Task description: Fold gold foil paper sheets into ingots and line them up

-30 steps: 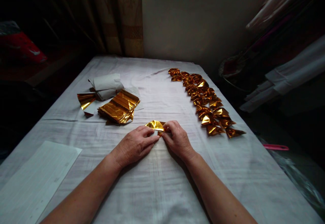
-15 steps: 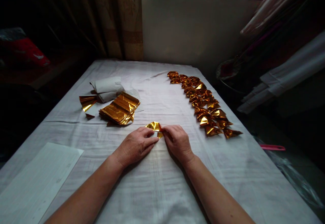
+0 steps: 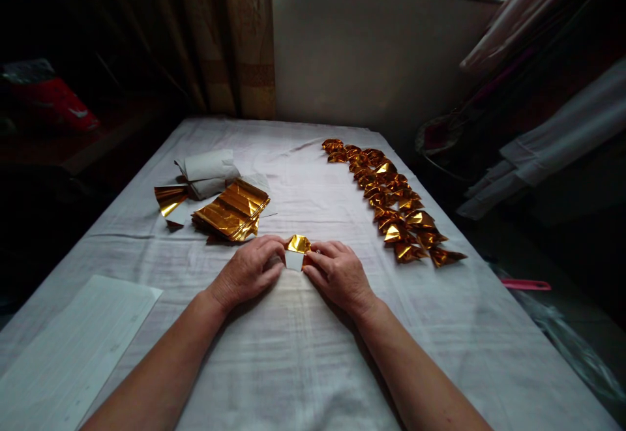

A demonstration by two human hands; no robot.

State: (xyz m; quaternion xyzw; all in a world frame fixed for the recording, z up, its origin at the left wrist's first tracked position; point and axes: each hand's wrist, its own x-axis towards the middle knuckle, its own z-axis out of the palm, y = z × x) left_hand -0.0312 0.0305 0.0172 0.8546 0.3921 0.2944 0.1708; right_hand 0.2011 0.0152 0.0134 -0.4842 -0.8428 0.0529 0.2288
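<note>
A small piece of gold foil paper, partly folded with its white back showing, lies on the white cloth between both hands. My left hand pinches its left side with curled fingers. My right hand pinches its right side, fingers pressed on the fold. To the left lies a stack of flat gold foil sheets. To the right runs a long row of several folded gold foil pieces.
The table is covered in white cloth. A folded white paper bundle and a loose gold scrap sit at the left rear. A white sheet lies front left. Curtain and wall stand behind; clutter and a pink object at right.
Both hands have drawn closer together around the foil piece, which is now folded smaller and shows its white back. The camera tilted slightly.
</note>
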